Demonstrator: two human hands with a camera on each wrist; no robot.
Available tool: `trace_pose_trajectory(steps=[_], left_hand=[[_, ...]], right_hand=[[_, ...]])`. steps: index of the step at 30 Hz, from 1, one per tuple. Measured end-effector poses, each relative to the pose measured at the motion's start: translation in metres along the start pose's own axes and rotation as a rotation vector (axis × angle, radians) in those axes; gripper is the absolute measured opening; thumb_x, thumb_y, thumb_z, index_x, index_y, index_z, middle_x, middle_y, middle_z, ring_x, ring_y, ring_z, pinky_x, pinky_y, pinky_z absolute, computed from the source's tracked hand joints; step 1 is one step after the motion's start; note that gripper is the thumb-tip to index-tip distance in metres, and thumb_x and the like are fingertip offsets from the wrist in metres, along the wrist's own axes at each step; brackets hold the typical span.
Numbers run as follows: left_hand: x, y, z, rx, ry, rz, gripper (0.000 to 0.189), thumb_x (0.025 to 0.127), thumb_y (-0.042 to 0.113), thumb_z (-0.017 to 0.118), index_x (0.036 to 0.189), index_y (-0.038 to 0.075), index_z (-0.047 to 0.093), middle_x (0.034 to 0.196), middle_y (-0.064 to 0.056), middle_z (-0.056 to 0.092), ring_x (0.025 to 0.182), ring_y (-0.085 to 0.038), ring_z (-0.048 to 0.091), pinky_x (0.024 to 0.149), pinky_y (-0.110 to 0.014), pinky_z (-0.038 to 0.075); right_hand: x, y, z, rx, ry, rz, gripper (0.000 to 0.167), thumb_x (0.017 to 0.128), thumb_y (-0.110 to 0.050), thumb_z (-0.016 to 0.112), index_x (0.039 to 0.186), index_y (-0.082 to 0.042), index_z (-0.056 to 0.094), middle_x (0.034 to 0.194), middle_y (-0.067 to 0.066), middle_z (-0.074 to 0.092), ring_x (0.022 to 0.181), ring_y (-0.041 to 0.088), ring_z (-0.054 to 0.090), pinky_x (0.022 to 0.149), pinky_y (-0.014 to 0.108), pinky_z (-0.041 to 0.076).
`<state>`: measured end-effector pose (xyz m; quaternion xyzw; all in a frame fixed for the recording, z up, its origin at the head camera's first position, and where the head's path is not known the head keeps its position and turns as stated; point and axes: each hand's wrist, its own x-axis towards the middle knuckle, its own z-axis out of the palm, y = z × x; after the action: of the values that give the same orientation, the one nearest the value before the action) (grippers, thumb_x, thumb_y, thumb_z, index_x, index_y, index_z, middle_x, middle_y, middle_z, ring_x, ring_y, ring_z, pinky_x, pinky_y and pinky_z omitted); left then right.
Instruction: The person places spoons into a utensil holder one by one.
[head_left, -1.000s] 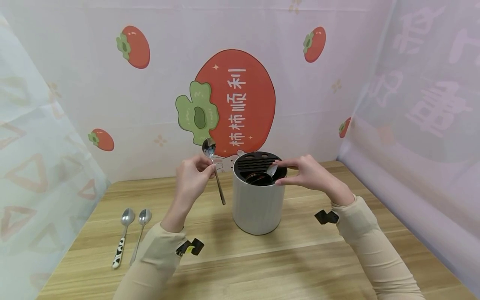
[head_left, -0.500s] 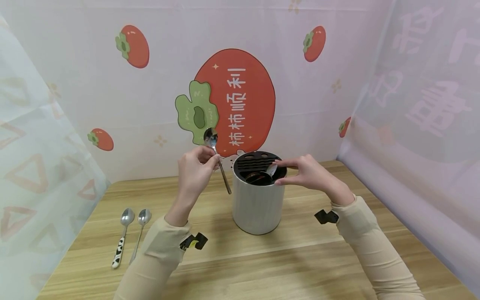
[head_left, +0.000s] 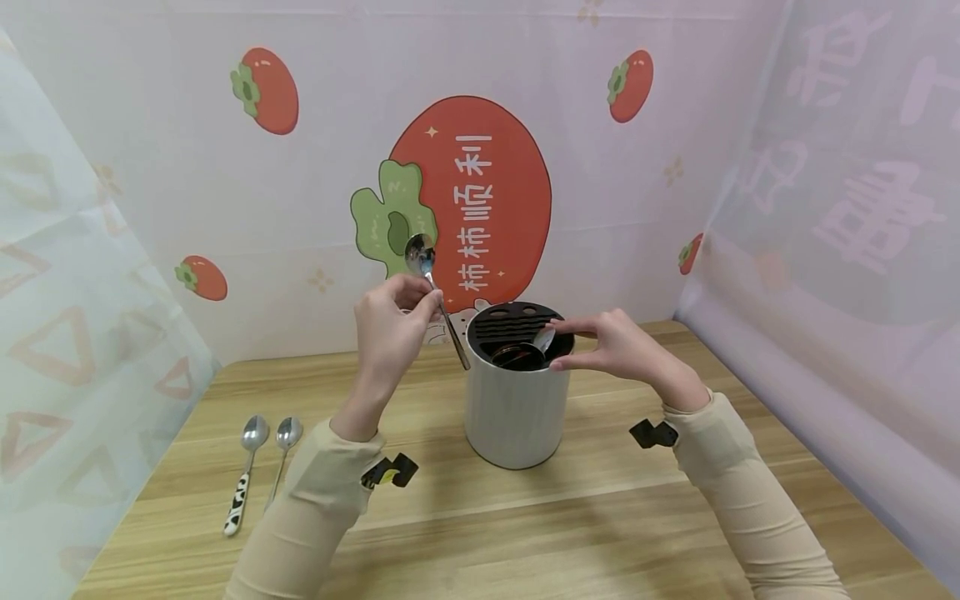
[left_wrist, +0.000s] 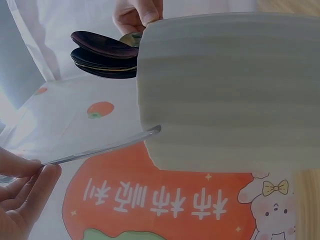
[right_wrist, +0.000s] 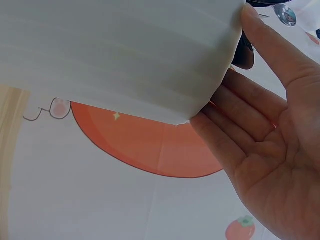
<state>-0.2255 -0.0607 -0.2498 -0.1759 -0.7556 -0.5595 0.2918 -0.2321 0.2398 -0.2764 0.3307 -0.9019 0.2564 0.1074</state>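
Observation:
My left hand [head_left: 393, 333] pinches a metal spoon [head_left: 420, 253] with its bowl up. Its handle slants down to the left rim of a white ribbed utensil holder [head_left: 516, 421]; in the left wrist view the handle tip overlaps the holder's wall. Dark spoons [left_wrist: 104, 44] stand bowl-up inside the holder, and a brighter spoon [head_left: 543, 339] sits near its right rim. My right hand [head_left: 603, 346] grips the holder's right rim, thumb at the front and fingers behind. In the right wrist view, its palm [right_wrist: 285, 165] faces the holder.
Two spoons lie on the wooden table [head_left: 570, 533] at the left: one with a black-and-white spotted handle [head_left: 237, 504], and a plain metal one [head_left: 288, 434] partly behind my left sleeve. Slots fill the back of the holder's black top [head_left: 517, 321]. A persimmon-print cloth [head_left: 322, 167] hangs behind.
My left hand has raised the spoon and brought it slightly right, so the handle tip has gone from beside the holder's wall up to its left rim. My right hand stays put.

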Motion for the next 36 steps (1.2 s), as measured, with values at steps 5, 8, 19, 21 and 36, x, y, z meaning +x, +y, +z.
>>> trace_pose_trajectory(steps=[5, 8, 19, 21, 36], left_hand=[[0.003, 0.005, 0.001, -0.022, 0.014, 0.022, 0.008, 0.084, 0.003, 0.069, 0.086, -0.004, 0.066, 0.076, -0.016, 0.069, 0.063, -0.022, 0.067, 0.058, -0.022, 0.055], [0.005, 0.008, 0.001, -0.044, 0.023, 0.033, 0.009, 0.084, 0.004, 0.069, 0.086, -0.004, 0.066, 0.076, -0.016, 0.069, 0.064, -0.023, 0.068, 0.057, -0.024, 0.055], [0.01, 0.013, 0.006, -0.052, 0.064, 0.088, 0.009, 0.084, 0.006, 0.07, 0.086, -0.001, 0.066, 0.075, -0.013, 0.069, 0.063, -0.02, 0.068, 0.056, -0.024, 0.054], [0.011, 0.013, 0.009, -0.06, 0.058, 0.086, 0.009, 0.083, 0.006, 0.07, 0.086, -0.001, 0.066, 0.075, -0.012, 0.07, 0.063, -0.017, 0.068, 0.053, -0.025, 0.054], [0.017, 0.006, 0.02, 0.06, -0.013, 0.119, 0.008, 0.084, 0.012, 0.071, 0.085, 0.004, 0.069, 0.076, -0.007, 0.071, 0.067, -0.013, 0.066, 0.063, -0.023, 0.053]], right_hand=[[0.0, 0.0, 0.0, -0.006, 0.003, -0.003, 0.052, 0.076, -0.039, 0.077, 0.119, -0.01, 0.067, 0.119, 0.007, 0.067, 0.107, 0.02, 0.065, 0.092, 0.043, 0.049], [0.0, 0.0, -0.001, -0.006, 0.004, 0.0, 0.052, 0.076, -0.039, 0.077, 0.119, -0.01, 0.067, 0.119, 0.007, 0.067, 0.107, 0.02, 0.065, 0.093, 0.044, 0.049], [0.0, -0.002, -0.001, -0.004, 0.004, 0.004, 0.053, 0.075, -0.039, 0.078, 0.118, -0.011, 0.067, 0.118, 0.006, 0.068, 0.105, 0.018, 0.066, 0.092, 0.044, 0.049], [0.0, -0.002, -0.001, -0.005, 0.003, 0.005, 0.053, 0.075, -0.039, 0.078, 0.118, -0.011, 0.067, 0.118, 0.006, 0.068, 0.104, 0.018, 0.066, 0.092, 0.044, 0.049], [0.0, -0.002, -0.001, 0.011, -0.005, 0.01, 0.053, 0.075, -0.039, 0.078, 0.119, -0.01, 0.067, 0.12, 0.007, 0.067, 0.109, 0.02, 0.064, 0.093, 0.044, 0.048]])
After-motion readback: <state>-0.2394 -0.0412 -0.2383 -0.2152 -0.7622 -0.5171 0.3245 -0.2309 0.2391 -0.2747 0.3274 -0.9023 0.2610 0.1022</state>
